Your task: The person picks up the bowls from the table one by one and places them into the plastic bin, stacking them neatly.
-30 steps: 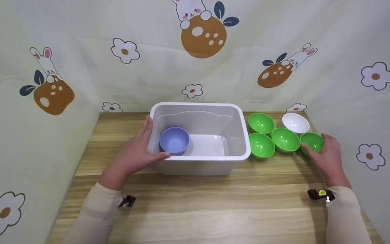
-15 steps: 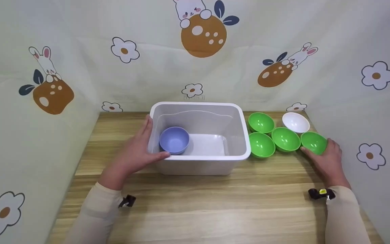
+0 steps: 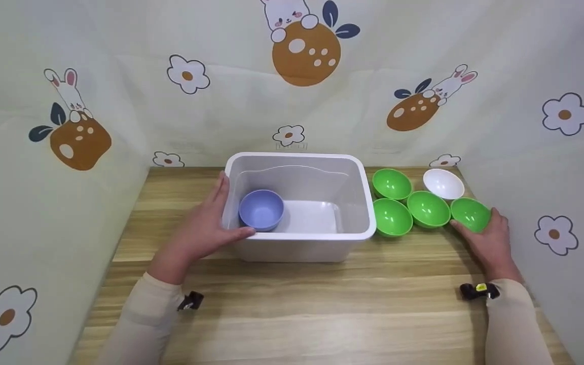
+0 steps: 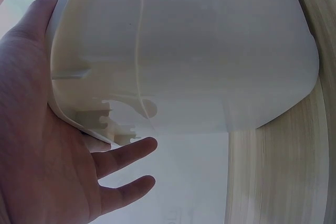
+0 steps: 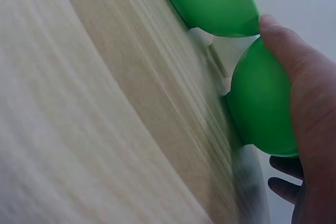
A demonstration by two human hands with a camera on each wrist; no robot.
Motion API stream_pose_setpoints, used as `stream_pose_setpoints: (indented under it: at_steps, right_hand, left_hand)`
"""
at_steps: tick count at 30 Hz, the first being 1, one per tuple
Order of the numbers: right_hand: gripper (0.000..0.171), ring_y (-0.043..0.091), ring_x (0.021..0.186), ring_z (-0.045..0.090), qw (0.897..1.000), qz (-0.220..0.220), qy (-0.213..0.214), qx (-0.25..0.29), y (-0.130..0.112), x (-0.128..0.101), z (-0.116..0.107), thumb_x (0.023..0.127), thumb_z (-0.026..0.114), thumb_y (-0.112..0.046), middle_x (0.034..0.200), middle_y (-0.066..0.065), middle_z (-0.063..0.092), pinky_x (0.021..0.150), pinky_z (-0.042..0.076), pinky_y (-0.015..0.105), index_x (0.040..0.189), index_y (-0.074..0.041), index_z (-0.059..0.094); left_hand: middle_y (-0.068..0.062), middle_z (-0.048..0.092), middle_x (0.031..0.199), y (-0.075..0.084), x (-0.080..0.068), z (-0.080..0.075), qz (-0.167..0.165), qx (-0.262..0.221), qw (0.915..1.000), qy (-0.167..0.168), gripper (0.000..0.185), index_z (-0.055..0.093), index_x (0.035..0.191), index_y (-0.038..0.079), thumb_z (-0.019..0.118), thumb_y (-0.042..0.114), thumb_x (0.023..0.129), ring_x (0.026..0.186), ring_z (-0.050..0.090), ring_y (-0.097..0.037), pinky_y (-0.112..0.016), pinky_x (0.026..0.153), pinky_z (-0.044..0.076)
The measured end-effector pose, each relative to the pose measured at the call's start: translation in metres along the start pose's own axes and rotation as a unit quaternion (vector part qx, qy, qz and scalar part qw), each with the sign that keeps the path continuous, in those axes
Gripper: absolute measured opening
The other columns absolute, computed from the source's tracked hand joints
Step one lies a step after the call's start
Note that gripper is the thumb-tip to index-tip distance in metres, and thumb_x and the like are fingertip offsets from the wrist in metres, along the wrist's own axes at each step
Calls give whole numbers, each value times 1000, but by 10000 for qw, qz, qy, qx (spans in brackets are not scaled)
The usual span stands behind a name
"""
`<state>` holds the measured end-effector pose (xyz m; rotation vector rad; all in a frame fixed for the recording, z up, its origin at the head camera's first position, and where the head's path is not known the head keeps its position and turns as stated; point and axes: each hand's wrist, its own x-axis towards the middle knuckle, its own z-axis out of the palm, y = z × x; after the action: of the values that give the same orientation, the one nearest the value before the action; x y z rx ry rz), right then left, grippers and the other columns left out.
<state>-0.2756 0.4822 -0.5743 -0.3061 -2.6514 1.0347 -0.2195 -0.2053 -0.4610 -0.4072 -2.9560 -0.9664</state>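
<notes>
My left hand (image 3: 210, 219) lies flat against the left wall of a white plastic bin (image 3: 297, 236), fingers straight and thumb along the front corner of the rim. In the left wrist view the palm (image 4: 47, 145) presses the bin's wall (image 4: 184, 51). A purple bowl (image 3: 261, 210) sits inside the bin at the left. My right hand (image 3: 487, 232) cups the rightmost green bowl (image 3: 470, 214), thumb on its near left side and fingers round its right. The right wrist view shows the thumb (image 5: 294, 61) on that bowl (image 5: 260, 98).
Three more green bowls (image 3: 392, 217) (image 3: 428, 208) (image 3: 391, 183) and a white bowl (image 3: 443, 183) stand to the right of the bin on the wooden table (image 3: 322, 304). Patterned cloth walls (image 3: 550, 167) close in the back and both sides.
My right hand has slid a little to the right and settled round the rightmost green bowl. The left hand and the bin have stayed put.
</notes>
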Motion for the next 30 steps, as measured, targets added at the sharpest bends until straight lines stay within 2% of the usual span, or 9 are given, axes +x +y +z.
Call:
stream_pose_setpoints:
  at_steps: [12,21,30]
  right_hand:
    - [112,52,142,39,9998,-15,216,12,-1,-2,4,92,90,-40,155,41,37,123,33,66,165,15,27]
    - [113,52,142,39,9998,164,66,-93,-4,0,3,94,87,-45,157,41,35,122,34,67,166,15,25]
    - [114,44,143,40,9977,443,232,452,-16,-1,-2,96,85,-50,160,33,33,124,35,62,171,7,21]
  left_hand:
    - [-15,2,186,1,1,0,16,97,9999,-22,137,1,179,11,85,69,87,157,35,-56,-73,119,40]
    - [-13,3,186,0,-1,-1,-94,123,9999,-64,143,0,179,17,76,87,81,154,39,-58,-75,115,43]
    - [-12,3,186,1,-1,-2,-117,161,9998,-72,143,1,179,17,74,90,80,153,42,-58,-75,114,45]
